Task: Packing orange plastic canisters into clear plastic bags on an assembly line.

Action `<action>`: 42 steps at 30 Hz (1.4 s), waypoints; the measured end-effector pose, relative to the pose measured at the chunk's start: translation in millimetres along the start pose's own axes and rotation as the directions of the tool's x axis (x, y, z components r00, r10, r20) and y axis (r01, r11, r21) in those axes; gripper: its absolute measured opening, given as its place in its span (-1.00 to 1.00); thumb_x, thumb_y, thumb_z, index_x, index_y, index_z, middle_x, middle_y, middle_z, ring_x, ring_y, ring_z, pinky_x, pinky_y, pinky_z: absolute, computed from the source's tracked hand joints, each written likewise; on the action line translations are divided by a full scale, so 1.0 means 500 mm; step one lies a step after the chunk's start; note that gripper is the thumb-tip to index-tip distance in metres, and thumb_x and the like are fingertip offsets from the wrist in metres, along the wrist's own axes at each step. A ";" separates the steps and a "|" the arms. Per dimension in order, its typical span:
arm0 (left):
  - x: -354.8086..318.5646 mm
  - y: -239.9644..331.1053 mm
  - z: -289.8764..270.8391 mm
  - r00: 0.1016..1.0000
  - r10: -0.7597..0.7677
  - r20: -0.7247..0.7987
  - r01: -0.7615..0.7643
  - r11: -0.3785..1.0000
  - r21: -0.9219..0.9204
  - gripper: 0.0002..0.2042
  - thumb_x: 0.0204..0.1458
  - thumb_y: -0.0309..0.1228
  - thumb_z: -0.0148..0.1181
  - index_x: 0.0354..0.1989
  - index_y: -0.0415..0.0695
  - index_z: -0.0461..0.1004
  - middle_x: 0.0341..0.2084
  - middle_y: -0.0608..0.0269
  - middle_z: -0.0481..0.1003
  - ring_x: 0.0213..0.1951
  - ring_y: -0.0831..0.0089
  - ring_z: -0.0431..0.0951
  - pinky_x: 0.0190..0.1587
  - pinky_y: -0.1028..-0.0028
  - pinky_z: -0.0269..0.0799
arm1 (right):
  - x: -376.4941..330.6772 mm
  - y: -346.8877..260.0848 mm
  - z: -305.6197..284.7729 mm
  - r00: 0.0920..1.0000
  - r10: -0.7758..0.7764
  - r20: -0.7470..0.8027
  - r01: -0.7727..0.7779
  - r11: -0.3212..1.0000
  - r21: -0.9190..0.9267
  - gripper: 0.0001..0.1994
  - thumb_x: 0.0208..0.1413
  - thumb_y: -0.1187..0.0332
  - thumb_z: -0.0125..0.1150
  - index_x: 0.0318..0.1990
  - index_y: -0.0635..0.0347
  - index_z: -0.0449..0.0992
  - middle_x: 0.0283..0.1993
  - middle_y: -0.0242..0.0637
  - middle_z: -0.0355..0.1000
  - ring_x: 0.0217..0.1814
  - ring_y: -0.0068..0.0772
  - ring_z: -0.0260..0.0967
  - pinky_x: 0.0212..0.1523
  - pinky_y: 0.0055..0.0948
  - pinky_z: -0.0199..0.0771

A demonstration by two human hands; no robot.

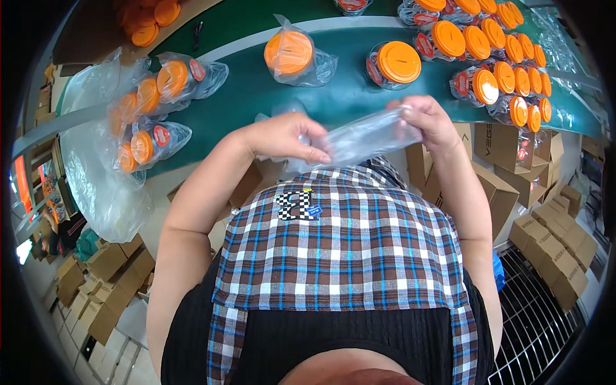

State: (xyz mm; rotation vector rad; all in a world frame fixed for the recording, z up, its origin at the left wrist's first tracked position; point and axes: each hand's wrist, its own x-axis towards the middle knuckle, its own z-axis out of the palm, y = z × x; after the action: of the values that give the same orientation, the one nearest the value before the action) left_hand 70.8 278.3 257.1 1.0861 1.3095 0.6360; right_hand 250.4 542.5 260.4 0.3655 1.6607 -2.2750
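Note:
A clear plastic bag (pixel 366 138) is stretched between my two hands, just above the near edge of the green table. My left hand (pixel 289 138) grips its left end, thumb pressed against the film. At the other end, the fingers of my right hand (pixel 423 122) pinch the bag's upper corner. Beyond the bag, a clear jar with an orange lid (pixel 398 62) stands unbagged. To its left is a bagged orange-lidded jar (pixel 289 52), its loose plastic spreading to the right.
Several orange-lidded jars (pixel 476 42) crowd the table's right side. Bagged jars (pixel 147 95) sit at the left beside a heap of plastic film (pixel 96 141). Cardboard boxes (pixel 507 144) stand below the table at right, near a wire rack (pixel 536 308). A black cable (pixel 197 33) lies at the back.

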 end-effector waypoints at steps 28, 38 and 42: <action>0.477 -0.154 0.087 0.301 -0.078 -0.950 -0.017 0.996 -0.088 -0.79 0.12 -0.33 0.14 -0.16 -0.18 0.47 -0.32 0.14 0.51 -0.31 0.35 0.49 -0.18 0.46 0.43 | 0.182 0.229 -0.327 0.880 -0.222 -0.420 -0.250 0.537 -0.806 -0.75 0.31 0.30 -0.04 -0.10 0.27 0.50 -0.05 -0.25 0.48 -0.20 -0.39 0.42 -0.22 -0.43 0.45; 0.505 -0.154 0.133 0.014 -0.233 -0.972 -0.288 0.930 -0.227 -0.69 0.17 -0.40 0.06 0.08 -0.16 0.44 -0.16 0.13 0.50 -0.20 0.25 0.50 -0.08 0.39 0.43 | 0.109 0.157 -0.304 0.878 -0.334 -0.342 0.155 0.876 -0.456 -0.57 0.30 0.15 -0.07 0.19 0.24 0.34 0.18 -0.12 0.38 0.13 -0.23 0.37 0.08 -0.34 0.40; 0.546 0.001 0.067 0.023 -0.644 -0.764 -0.255 0.735 -0.628 -0.68 0.18 -0.43 0.02 0.10 -0.15 0.44 -0.10 0.10 0.49 -0.19 0.24 0.51 -0.09 0.40 0.44 | 0.114 0.170 -0.256 0.891 -0.082 -0.446 0.207 0.949 0.238 -0.51 0.26 0.21 -0.02 0.27 0.26 0.26 0.24 -0.09 0.33 0.25 -0.21 0.29 0.21 -0.35 0.30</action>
State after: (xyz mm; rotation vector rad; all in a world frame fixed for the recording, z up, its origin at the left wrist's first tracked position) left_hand 157.9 508.5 134.7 -0.5004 2.1278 1.6477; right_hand 234.4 635.1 126.1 0.8993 1.5925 -2.7028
